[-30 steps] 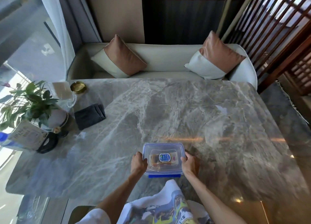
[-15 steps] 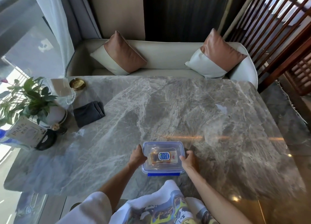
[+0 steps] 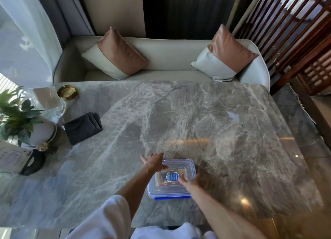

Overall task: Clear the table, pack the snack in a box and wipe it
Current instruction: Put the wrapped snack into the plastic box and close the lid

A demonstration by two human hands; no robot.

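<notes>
A clear plastic box with a blue-edged lid (image 3: pixel 176 188) sits near the front edge of the grey marble table (image 3: pixel 179 116). A packaged snack with a blue label (image 3: pixel 172 177) lies inside it under the closed lid. My left hand (image 3: pixel 154 162) hovers at the box's far left corner with fingers spread, holding nothing. My right hand (image 3: pixel 190 181) rests at the right side of the lid, fingers on the lid's top. A folded dark grey cloth (image 3: pixel 83 127) lies at the table's left.
At the left edge stand a potted plant (image 3: pixel 19 116), a glass vessel (image 3: pixel 53 102), a brass dish (image 3: pixel 67 92), a black holder with a card (image 3: pixel 30 162). A cream sofa (image 3: pixel 161 57) with two cushions runs behind the table; wooden slats stand at right.
Both hands have let go of the box's sides. The left hand has moved up and forward to the far left corner, and the right hand has shifted onto the lid.
</notes>
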